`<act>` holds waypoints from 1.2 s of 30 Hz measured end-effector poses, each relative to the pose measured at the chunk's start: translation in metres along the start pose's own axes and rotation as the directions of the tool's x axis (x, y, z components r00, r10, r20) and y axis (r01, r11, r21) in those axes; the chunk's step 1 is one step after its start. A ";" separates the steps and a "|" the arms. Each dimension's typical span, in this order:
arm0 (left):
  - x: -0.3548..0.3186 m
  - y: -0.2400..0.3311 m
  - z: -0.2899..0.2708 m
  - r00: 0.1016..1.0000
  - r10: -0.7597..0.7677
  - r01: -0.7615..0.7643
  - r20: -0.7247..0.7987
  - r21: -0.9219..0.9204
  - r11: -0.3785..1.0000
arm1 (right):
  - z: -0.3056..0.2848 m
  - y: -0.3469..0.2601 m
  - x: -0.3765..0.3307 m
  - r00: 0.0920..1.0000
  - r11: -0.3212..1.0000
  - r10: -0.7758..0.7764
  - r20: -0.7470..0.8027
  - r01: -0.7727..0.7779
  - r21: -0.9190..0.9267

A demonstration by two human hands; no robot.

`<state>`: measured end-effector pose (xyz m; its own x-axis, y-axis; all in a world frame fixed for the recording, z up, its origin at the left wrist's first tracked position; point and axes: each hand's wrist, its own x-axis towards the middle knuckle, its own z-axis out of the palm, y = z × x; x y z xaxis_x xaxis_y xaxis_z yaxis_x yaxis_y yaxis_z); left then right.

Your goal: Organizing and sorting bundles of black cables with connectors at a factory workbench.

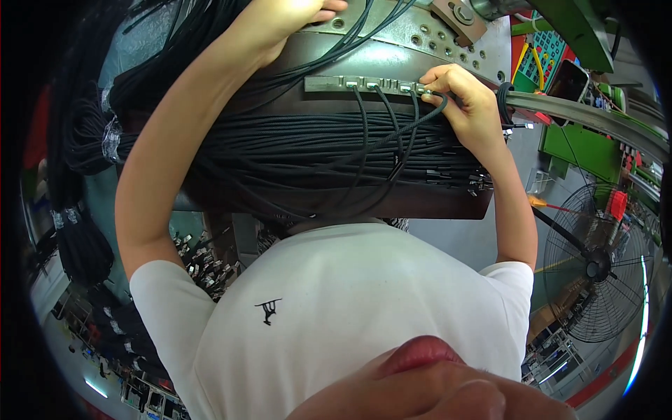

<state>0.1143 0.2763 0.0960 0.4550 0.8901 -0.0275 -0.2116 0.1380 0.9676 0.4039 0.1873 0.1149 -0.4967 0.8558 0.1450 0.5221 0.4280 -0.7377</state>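
My right hand (467, 101) pinches the connector end of a black cable (437, 110) at the right end of a narrow metal mould bar (323, 85). Three more black cables (364, 115) sit with their metal ends in slots along that bar and hang down toward me. Beyond the bar to the left, my left hand (297, 12) is partly cut off by the upper edge of the view. Its visible fingers point right, loosely stretched, with nothing seen in them. Just below it, several loose black cables (329, 56) run across the metal surface.
A thick bundle of black cables (294, 140) lies between the bar and me, tied at the left with clear wrap (112, 138). A drilled metal plate (420, 31) with a clamp block (460, 21) stands beyond. At right are a phone (568, 82), a curved rail (595, 115) and a fan (596, 264).
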 end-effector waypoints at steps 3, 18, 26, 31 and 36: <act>0.048 -0.036 -0.013 0.937 0.076 0.132 0.342 -0.546 0.827 | 0.003 -0.009 0.007 1.000 0.999 -0.030 0.005 0.030 -0.045; 0.043 -0.014 0.048 0.945 -0.306 0.327 0.115 -0.388 0.862 | -0.059 0.036 0.111 0.947 0.934 0.320 -0.021 -0.312 0.172; 0.024 0.024 0.052 0.970 -0.155 0.187 0.189 -0.166 0.968 | -0.054 0.121 0.129 0.863 0.766 0.421 -0.277 -0.503 -0.401; -0.027 0.039 0.073 0.869 -0.489 0.489 0.080 -0.294 0.821 | -0.008 -0.031 0.106 0.910 0.944 0.331 -0.250 -0.317 0.095; -0.069 0.045 0.075 0.857 -0.491 0.514 0.154 -0.307 0.801 | 0.012 0.033 0.102 0.977 0.982 0.186 -0.103 -0.181 0.054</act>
<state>0.1383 0.1890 0.1600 0.6270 0.6284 -0.4604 -0.2013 0.7016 0.6835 0.3625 0.2853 0.0975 -0.3168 0.9457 0.0727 0.5648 0.2497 -0.7866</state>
